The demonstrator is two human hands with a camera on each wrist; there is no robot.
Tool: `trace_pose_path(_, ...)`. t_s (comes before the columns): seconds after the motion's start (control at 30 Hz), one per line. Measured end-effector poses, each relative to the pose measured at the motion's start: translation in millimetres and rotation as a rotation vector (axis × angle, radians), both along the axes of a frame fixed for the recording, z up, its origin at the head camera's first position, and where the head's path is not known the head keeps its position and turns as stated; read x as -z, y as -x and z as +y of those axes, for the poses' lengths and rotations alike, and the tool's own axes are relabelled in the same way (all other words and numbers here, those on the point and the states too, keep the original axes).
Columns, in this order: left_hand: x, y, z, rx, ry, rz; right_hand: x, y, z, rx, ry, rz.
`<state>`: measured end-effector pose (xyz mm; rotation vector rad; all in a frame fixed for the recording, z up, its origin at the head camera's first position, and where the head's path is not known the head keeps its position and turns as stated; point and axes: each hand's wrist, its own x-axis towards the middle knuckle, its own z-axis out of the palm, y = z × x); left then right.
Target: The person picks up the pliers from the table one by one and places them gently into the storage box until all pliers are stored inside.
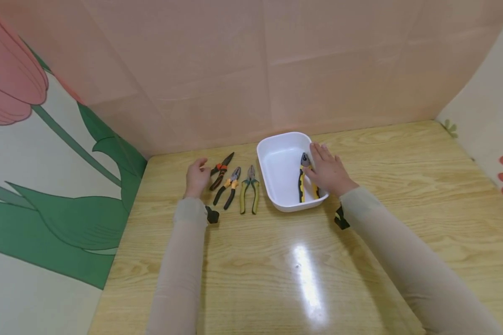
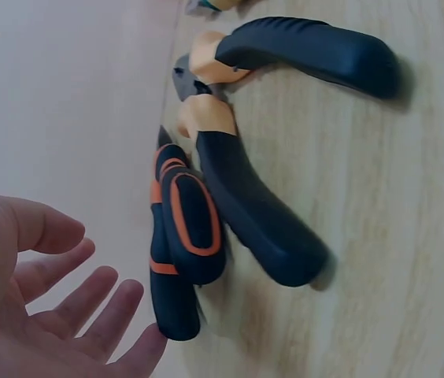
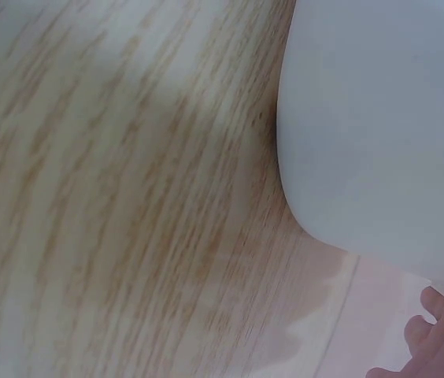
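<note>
My left hand (image 1: 198,178) is loose and holds nothing, right beside the orange-and-black pliers (image 1: 220,174) near the table's (image 1: 251,279) back left corner. Next come the black-handled pliers (image 1: 234,184), then the green pliers (image 1: 251,179). My right hand (image 1: 331,172), fingers straight, rests on the white box (image 1: 278,172) near the back edge. The yellow-and-black pliers (image 1: 301,186) lie inside.

A pinkish backdrop (image 1: 201,70) stands behind the wood-grain table (image 1: 255,260), between flower-painted walls (image 1: 21,151).

an indoor corner: flower-patterned walls (image 1: 63,172) flank a wood-grain table (image 1: 251,260).
</note>
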<state>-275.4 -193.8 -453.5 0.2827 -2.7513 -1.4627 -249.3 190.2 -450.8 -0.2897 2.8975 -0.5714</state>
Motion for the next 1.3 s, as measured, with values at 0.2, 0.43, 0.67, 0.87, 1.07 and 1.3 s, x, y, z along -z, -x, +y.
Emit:
trace_pose_path(0.2,5.3,1.4,4,0.014,0.025,-0.003,-0.8,-0.3,3,-0.002,-0.002,0.012)
trace_pose_path(0.43,8.5,1.2,5,0.024,0.046,-0.016,-0.3,-0.1,5,0.002,-0.004,0.018)
trace_pose_path(0.67,11.4,0.5,3,0.041,0.02,-0.018,1.9,0.2,5,0.009,0.009,0.031)
trace_pose_path(0.87,17.3,3.0,2,0.044,0.064,-0.034,2.6,-1.3,3,0.015,0.025,0.037)
trace_pose_path(1.07,20.6,5.2,2,0.053,0.129,-0.045,0.6,-2.6,3,0.005,0.023,0.041)
trace_pose_path(1.3,21.0,5.2,2,0.059,0.188,-0.074,0.2,-3.1,4,0.008,0.022,0.032)
